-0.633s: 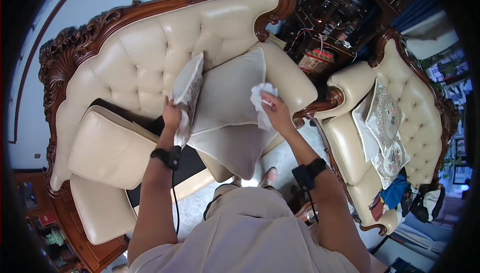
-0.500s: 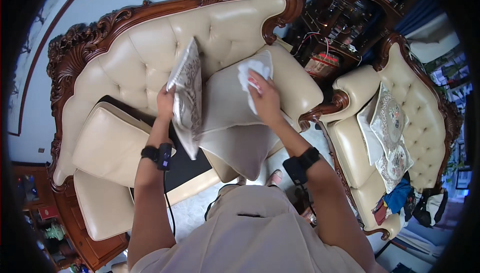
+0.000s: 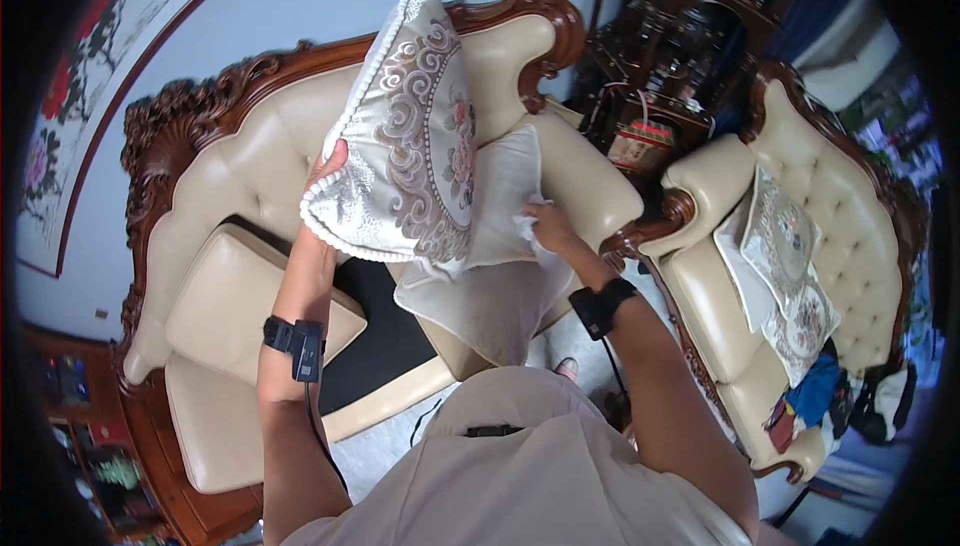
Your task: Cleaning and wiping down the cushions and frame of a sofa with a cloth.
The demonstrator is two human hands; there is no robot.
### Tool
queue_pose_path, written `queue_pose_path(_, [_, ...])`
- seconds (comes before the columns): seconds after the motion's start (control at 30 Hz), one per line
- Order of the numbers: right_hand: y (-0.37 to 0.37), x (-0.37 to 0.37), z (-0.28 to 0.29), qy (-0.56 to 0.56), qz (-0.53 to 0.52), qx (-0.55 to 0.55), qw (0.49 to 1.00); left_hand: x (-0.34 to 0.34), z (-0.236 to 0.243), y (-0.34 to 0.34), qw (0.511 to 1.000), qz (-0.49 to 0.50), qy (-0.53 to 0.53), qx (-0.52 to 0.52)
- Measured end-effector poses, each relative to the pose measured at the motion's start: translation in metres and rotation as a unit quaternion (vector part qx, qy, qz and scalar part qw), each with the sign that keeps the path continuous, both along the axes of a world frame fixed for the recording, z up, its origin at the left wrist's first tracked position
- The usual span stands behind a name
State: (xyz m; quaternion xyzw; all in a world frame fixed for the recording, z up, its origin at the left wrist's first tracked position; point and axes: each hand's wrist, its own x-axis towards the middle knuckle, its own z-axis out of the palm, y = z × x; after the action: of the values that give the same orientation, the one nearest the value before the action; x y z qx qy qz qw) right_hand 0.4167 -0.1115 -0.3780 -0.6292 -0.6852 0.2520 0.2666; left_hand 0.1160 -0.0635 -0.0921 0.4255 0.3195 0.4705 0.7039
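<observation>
My left hand grips a white embroidered cushion by its edge, lifted high in front of the sofa backrest, its floral face turned to the right. My right hand is closed on a crumpled white cloth, partly hidden behind my fingers, at two plain pale cushions, an upper one and a lower one, on the right end of the cream tufted sofa.
Left, a loose seat cushion lies by the dark seat base. Right stands an armchair with embroidered cushions and heaped clothes. Behind are a dark cabinet and wall picture; a wooden cabinet stands lower left.
My left hand has raised the embroidered cushion, which now shows much more of its patterned face. My right hand, with the cloth, has moved lower. The view has shifted slightly.
</observation>
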Motion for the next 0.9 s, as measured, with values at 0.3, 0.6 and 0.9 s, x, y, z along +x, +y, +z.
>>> queue_pose_path(0.3, [-0.028,0.075,0.230,0.052,-0.326,0.366,0.870,0.075,-0.003,0.075,0.963,-0.268,-0.020,-0.029])
queue_pose_path(0.6, [-0.021,0.058,0.149,-0.089,-0.489,0.154,0.854,0.117,0.015,0.108,0.915,-0.402,0.013,-0.016])
queue_pose_path(0.9, [-0.092,0.039,0.147,-0.079,-0.531,0.059,0.842,0.168,-0.004,0.168,0.887,-0.462,-0.011,0.025])
